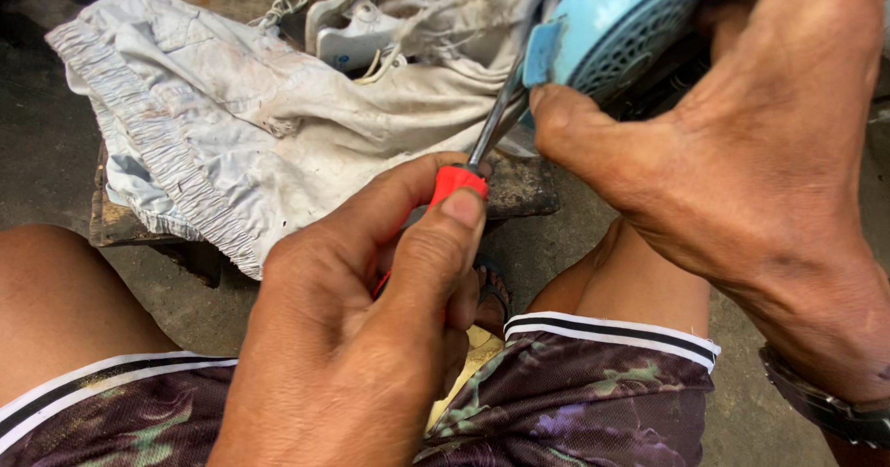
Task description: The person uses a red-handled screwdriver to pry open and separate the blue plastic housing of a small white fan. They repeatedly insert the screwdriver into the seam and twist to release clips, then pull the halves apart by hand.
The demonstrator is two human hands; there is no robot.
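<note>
The left hand (371,319) is clamping the red-handled metal screwdriver (477,152), its tip against the light-blue plastic vented housing (616,22) that the right hand (742,152) is gripping.

Soft, even daylight falls on my hands; shadows stay faint, no glare, and only the nearest edges blur slightly.

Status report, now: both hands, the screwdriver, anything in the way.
Left hand gripping red-handled screwdriver, shaft up against blue housing. Right hand steadying housing, thumb by the shaft. Dirty white cloth on bench beside, not blocking.
</note>
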